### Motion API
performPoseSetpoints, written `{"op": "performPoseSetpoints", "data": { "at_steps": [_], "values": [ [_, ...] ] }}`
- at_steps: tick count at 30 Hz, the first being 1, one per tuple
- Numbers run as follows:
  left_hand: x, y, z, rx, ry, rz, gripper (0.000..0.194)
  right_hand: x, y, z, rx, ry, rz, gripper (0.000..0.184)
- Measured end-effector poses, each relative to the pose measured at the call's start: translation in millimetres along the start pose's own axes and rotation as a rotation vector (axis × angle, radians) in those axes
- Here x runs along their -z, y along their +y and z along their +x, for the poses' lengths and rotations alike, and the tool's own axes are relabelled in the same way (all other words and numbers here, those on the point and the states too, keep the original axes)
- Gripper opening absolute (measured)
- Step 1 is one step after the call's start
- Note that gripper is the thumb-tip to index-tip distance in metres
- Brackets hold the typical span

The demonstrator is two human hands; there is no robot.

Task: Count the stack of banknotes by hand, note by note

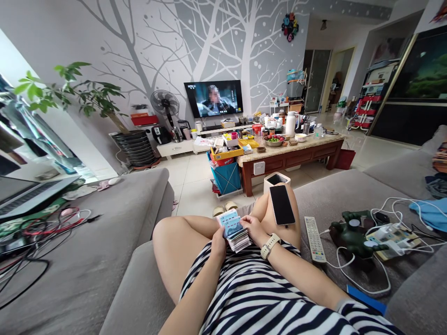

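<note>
A thick stack of cards [230,222] with light-blue printed faces is held over my lap, its layered edges facing me. My left hand [218,244] is closed round the stack's left side, thumb on top. On the other side, my right hand [254,229], with a cream watch [270,245] on its wrist, pinches cards at the upper right edge. Its fingertips partly cover the cards, so I cannot tell how many it grips. A black-screened phone [281,204] rests on my right thigh, close to the right hand.
On the grey sofa [335,195] to my right lie a remote control [314,239], a dark green figure [354,235] and a power strip [394,239] with cables. Tangled cables [38,237] and a laptop [28,190] are leftward. Ahead stand a bin [277,180] and a loaded coffee table [289,160].
</note>
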State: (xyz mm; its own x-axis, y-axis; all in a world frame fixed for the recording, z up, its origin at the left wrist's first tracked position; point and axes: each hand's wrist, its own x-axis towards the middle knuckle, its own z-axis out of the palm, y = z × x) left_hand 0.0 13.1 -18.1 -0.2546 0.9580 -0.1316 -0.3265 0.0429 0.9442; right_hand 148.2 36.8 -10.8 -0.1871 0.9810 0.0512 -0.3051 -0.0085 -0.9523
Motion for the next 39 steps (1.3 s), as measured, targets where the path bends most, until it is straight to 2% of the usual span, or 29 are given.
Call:
{"op": "performPoseSetpoints", "data": {
  "at_steps": [7, 19, 23, 29, 39],
  "values": [
    [2.3, 2, 0, -0.033, -0.024, 0.031, 0.033, -1, 0, -1, -0.038, -0.036, 0.057, 0.033],
    [3.1, 2, -1, -0.081, -0.034, 0.074, 0.035, -1, 1, 0, -0.028, -0.016, 0.09, 0.036],
    [2.3, 4, -3, -0.064, -0.044, 0.07, 0.032, -1, 0, 0, -0.029, -0.014, 0.084, 0.037],
    [0.0, 5, -6, -0.027, -0.056, 0.017, 0.041, -1, -2, 0, -0.041, -0.028, 0.045, 0.041],
    [-2.1, 7, -10, 0.013, -0.088, -0.023, 0.037, 0, 1, 5, -0.041, 0.079, -0.015, 0.039]
  ]
}}
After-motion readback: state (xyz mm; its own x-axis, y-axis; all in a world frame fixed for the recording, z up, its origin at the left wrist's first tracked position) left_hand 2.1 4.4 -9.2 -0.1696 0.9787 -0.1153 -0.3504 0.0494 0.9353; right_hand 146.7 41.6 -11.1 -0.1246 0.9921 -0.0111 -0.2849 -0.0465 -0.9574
